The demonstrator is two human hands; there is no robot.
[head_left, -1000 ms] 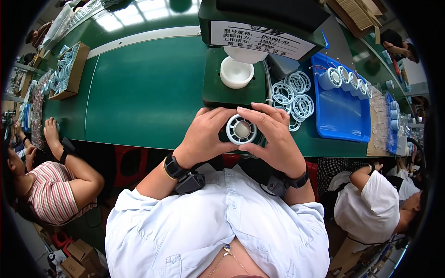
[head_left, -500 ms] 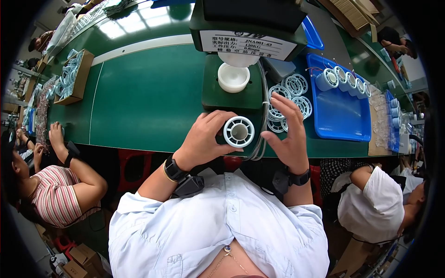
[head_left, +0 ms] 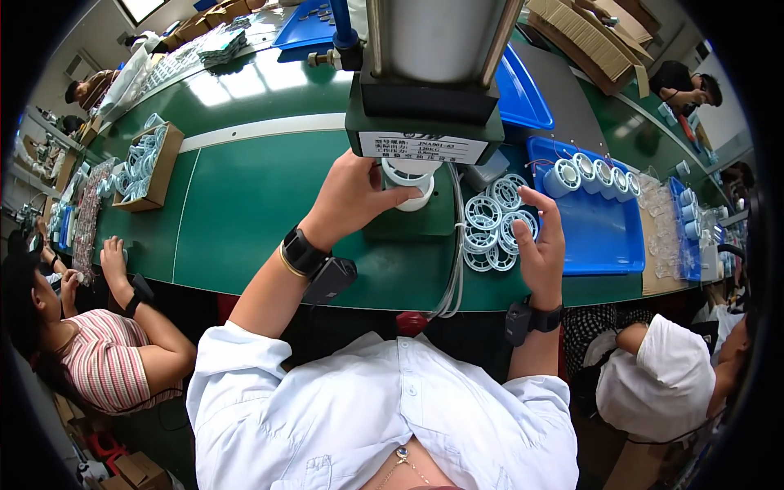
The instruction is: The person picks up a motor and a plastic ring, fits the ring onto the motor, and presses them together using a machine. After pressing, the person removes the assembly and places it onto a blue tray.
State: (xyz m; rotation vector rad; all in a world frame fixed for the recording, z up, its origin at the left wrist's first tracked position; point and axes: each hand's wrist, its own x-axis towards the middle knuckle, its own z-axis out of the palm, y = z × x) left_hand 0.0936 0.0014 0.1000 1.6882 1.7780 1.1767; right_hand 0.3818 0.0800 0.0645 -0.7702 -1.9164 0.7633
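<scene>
My left hand [head_left: 347, 200] grips a pale-blue round plastic housing [head_left: 408, 175] by its side, fingers and thumb around it. It is under the head of the bench press [head_left: 425, 121], over the white cup-shaped holder [head_left: 415, 202]. The press head hides the housing's top, so I cannot tell whether it is fully seated. My right hand [head_left: 541, 245] is open, thumb and fingers apart and holding nothing, just right of a pile of pale-blue spoked rings [head_left: 483, 214] on the green table.
To the right, a blue tray [head_left: 604, 245] holds a row of white-and-blue round parts [head_left: 584, 167] with wires. Cables [head_left: 454, 261] run down beside the press base. A cardboard box [head_left: 167, 163] of pale-blue parts stands at left. Co-workers sit on both sides.
My left hand has carried the housing forward, from near the table's edge to the holder under the press. The right hand has shifted slightly right and nearer, still open. The view has tilted upward.
</scene>
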